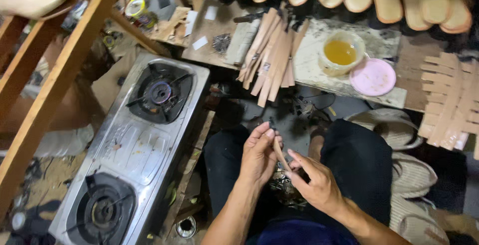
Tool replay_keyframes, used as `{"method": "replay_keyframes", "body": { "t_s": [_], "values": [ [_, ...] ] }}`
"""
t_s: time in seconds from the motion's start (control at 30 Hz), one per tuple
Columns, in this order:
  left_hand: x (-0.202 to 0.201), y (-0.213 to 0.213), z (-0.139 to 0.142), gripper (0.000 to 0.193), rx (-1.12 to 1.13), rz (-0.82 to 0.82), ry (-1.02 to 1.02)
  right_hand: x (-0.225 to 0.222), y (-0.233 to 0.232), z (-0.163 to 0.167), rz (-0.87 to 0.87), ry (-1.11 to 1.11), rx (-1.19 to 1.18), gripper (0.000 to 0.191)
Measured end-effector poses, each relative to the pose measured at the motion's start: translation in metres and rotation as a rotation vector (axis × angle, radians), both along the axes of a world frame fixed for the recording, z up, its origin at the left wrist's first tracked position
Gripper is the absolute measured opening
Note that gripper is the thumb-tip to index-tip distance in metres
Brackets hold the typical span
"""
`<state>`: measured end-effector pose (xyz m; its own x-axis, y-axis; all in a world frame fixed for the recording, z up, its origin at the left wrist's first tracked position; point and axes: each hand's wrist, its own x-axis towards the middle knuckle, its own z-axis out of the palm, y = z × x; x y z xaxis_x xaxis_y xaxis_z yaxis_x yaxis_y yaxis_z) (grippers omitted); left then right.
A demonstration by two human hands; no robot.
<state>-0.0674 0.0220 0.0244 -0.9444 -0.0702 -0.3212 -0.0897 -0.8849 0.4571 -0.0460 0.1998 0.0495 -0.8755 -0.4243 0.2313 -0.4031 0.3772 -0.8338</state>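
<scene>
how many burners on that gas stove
2. One burner sits at the far end of the gas stove, the other burner at the near end, left of the person's left hand.

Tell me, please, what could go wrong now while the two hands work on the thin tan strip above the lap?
1. The left hand and right hand pinch the thin tan strip only by the fingertips, so it might slip down onto the dark trousers.
2. The open cup of amber liquid stands uncovered on the worn white board, its round pink lid beside it; a reach toward the stacked tan strips could perhaps spill it.
</scene>
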Motion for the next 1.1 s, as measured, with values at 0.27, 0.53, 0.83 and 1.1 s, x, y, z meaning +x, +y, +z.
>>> {"method": "replay_keyframes", "body": {
  "t_s": [0.27, 0.53, 0.83, 1.1],
  "values": [
    [0.019, -0.025, -0.009, 0.038, -0.182, 0.082, -0.054, 0.008, 0.077, 0.018, -0.234, -0.079, -0.033, 0.053],
    [0.052, -0.028, -0.084, 0.027, -0.312, -0.078, -0.221, -0.067, 0.262, 0.027, -0.753, 0.120, -0.129, 0.070],
    [0.056, -0.008, -0.137, 0.025, -0.761, -0.330, -0.121, -0.140, 0.343, 0.002, -0.881, 0.102, -0.032, 0.074],
    [0.055, -0.007, -0.137, 0.047, -0.773, -0.267, -0.222, -0.150, 0.333, -0.003, -0.938, 0.267, 0.095, 0.044]
  ]
}}
